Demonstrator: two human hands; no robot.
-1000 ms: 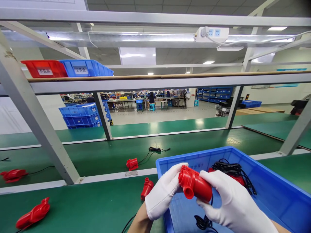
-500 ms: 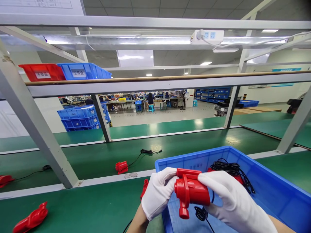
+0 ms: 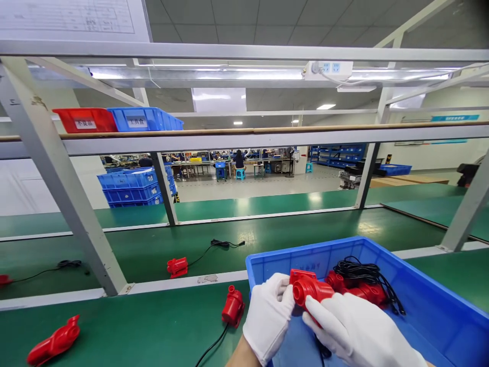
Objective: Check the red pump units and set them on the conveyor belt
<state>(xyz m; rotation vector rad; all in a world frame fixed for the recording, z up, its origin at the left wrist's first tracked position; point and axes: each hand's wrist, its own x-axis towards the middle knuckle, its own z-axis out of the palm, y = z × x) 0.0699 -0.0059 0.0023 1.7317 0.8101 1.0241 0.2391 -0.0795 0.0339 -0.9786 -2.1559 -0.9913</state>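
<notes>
While both white-gloved hands — left hand [image 3: 269, 316], right hand [image 3: 353, 331] — grip it, glossy red pump [image 3: 310, 290] shows its round nozzle

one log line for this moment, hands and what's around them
left hand: gripping red pump | right hand: gripping same pump | position: over blue bin | in bin: red pump with black cord | bench: loose red pump
</notes>
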